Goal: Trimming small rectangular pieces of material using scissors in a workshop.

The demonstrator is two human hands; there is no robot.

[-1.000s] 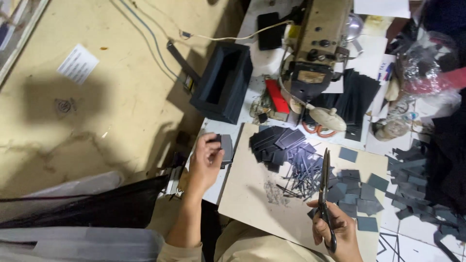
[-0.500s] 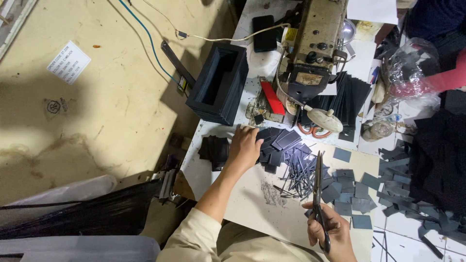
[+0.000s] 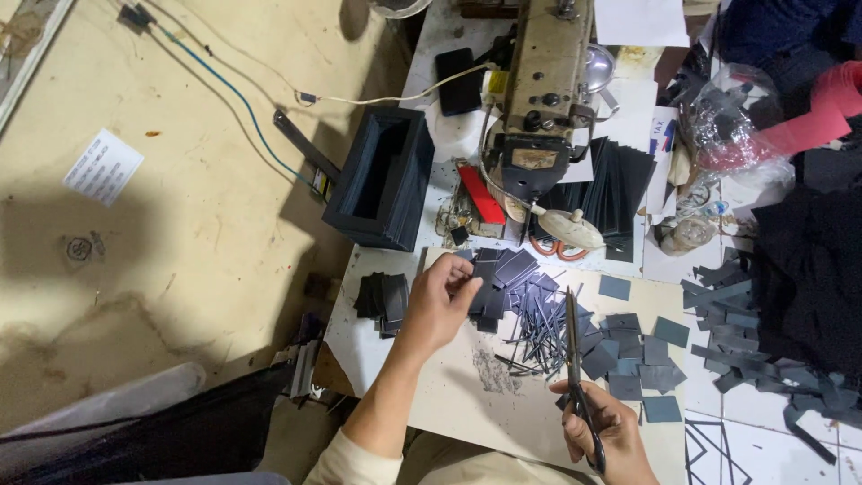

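Cluttered sewing table (image 3: pixel 395 359): left fingers (image 3: pixel 462 274) pinching dark piece (image 3: pixel 485 274), right hand (image 3: pixel 611 431) gripping scissors (image 3: pixel 575 359).

A stained, yellowish concrete floor (image 3: pixel 180 207) fills the left, crossed by a blue cable (image 3: pixel 235 94) (a paper sheet (image 3: pixel 103 166) lies there too). Right, a cluttered white worktable (image 3: pixel 359 337) bears a sewing machine (image 3: pixel 543 99).

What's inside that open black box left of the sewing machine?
The black box lies with its opening facing up toward the camera. Only dark inner walls show; nothing visible inside, but the bottom is in shadow, so small items there cannot be ruled out.
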